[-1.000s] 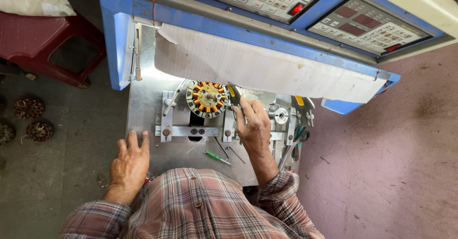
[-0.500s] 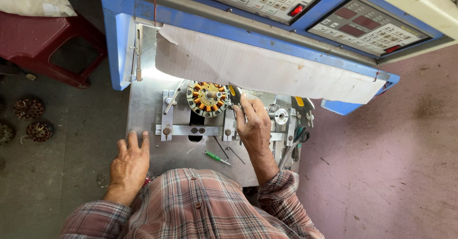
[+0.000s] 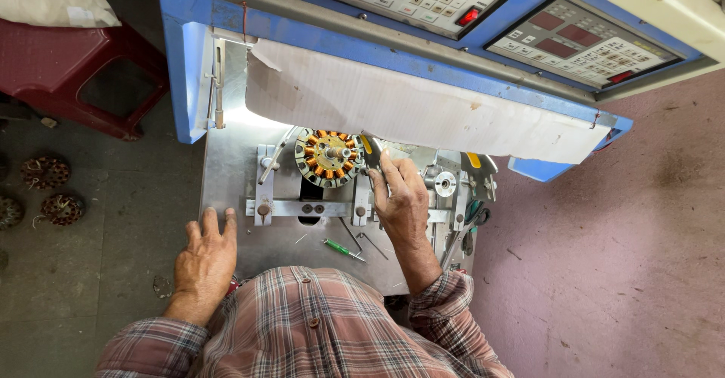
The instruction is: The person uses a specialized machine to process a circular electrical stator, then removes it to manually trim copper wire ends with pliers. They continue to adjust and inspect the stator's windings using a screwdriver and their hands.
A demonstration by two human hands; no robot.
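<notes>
The stator (image 3: pixel 328 157), a round core w/ copper windings, sits clamped in the metal fixture (image 3: pixel 302 209) on the steel tabletop (image 3: pixel 226 189), just under the white paper sheet (image 3: pixel 408 110) of the blue machine (image 3: pixel 189 68). The right hand (image 3: pixel 400 200) is just right of the stator; its fingers are closed around a small tool w/ a yellow-black handle (image 3: pixel 370 150), and the tip of it points toward the stator edge. I cannot tell if the tip touches the windings, the hand hides this part.

The left hand (image 3: pixel 205 253) lies flat and wide open at the tabletop edge, below and to the left of the stator, holding nothing, only pressing for support.

Below the stator, near the person's checked shirt (image 3: pixel 317 325), lies a green screwdriver (image 3: pixel 341 249) and a few thin metal pins. To the right of the stator, beyond the right hand, stand a round metal part (image 3: pixel 445 184) and pliers w/ yellow handle (image 3: pixel 476 168). Far left of the stator, on the floor, lie several other wound stators (image 3: pixel 45 172) beside a red plastic stool (image 3: pixel 83 68).

To do this step well, in my judgement, the tool should move gently and stay on the outer edge, so the thin copper wire is not scratched, and the left hand should keep the body steady.
</notes>
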